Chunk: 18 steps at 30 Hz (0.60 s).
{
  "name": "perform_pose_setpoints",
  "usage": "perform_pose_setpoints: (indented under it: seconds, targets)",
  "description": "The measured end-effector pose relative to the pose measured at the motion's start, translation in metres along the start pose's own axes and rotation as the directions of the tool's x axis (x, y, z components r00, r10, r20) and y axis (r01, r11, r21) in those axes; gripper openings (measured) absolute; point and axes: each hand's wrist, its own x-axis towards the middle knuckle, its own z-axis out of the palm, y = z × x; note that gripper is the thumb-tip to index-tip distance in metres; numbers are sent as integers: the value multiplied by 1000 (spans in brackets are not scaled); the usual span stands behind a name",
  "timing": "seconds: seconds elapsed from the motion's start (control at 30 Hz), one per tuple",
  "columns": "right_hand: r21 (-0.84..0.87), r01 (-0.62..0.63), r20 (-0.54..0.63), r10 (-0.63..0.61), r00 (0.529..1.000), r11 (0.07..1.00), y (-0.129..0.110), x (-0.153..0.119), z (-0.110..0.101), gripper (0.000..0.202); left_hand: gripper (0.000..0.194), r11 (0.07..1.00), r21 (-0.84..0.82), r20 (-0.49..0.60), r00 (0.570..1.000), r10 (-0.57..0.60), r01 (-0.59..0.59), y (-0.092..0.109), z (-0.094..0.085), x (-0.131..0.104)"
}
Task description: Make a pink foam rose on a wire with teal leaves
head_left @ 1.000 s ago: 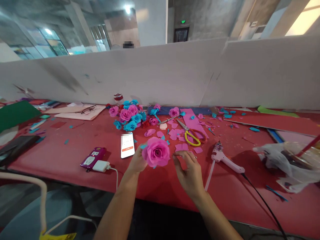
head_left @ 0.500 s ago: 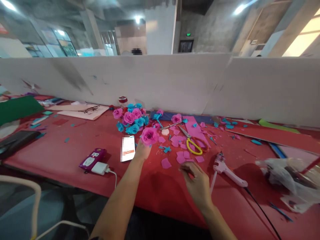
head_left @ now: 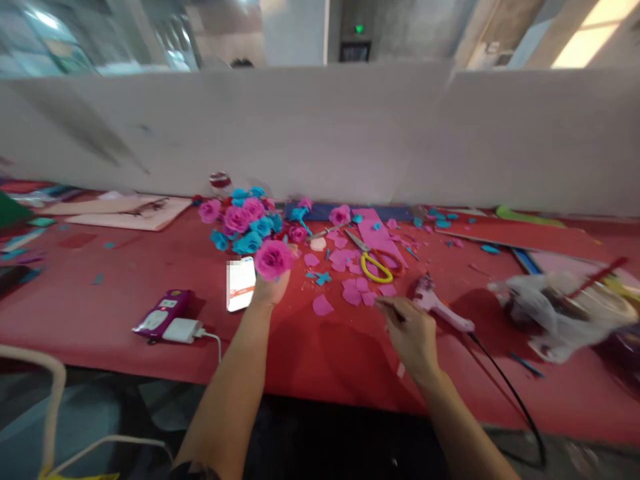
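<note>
My left hand (head_left: 271, 288) is closed around the underside of a pink paper rose (head_left: 275, 259), whose open bloom faces up. A phone (head_left: 242, 285) with a lit screen lies just left of that hand. My right hand (head_left: 411, 328) is low over the red table, thumb and fingers drawn together; whatever is between the tips, if anything, is too small to make out. Its fingertips are by several loose pink paper petals (head_left: 356, 291). Close to its knuckles lies a pink glue gun (head_left: 444, 311). Yellow-handled scissors (head_left: 376, 265) rest beyond the petals.
A bunch of pink and blue paper roses (head_left: 245, 223) stands behind the phone, near a red-lidded jar (head_left: 220, 181). At left is a purple power socket (head_left: 163, 313) with a white charger (head_left: 183, 330). A plastic bag (head_left: 555, 307) sits at right. A low partition (head_left: 320, 133) borders the table.
The camera view has tilted down and shifted, so the table sits higher in the picture. My right hand has moved rightward and forward, closer to the glue gun. My left hand still holds the rose.
</note>
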Motion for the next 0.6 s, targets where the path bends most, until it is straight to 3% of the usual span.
perform_pose_setpoints:
  seconds: [0.07,0.17,0.27,0.33,0.4,0.5,0.6]
  targets:
    - [-82,-31,-70,25,997,996,7,3,-10,22,30,996,-85,73,997,24,-18,3,4,-2]
    - [-209,-145,-143,117,983,967,17,8,-22,31,25,967,-245,127,991,-35,65,11,8,-5]
    - [-262,-74,0,77,997,962,18,20,-20,22,22,922,-345,193,975,-114,176,19,9,-9]
    - [-279,54,147,-13,989,959,10,32,-6,19,21,889,-388,216,961,-170,244,22,10,-11]
    - [-306,105,256,-24,966,946,-1,45,17,18,21,859,-421,215,952,-216,290,24,11,-14]
    - [-377,35,361,112,926,926,-17,63,60,18,21,841,-462,164,959,-229,280,26,14,-15]
    - [-435,-44,336,208,918,899,-21,74,92,20,22,835,-507,94,977,-191,212,29,13,-14]
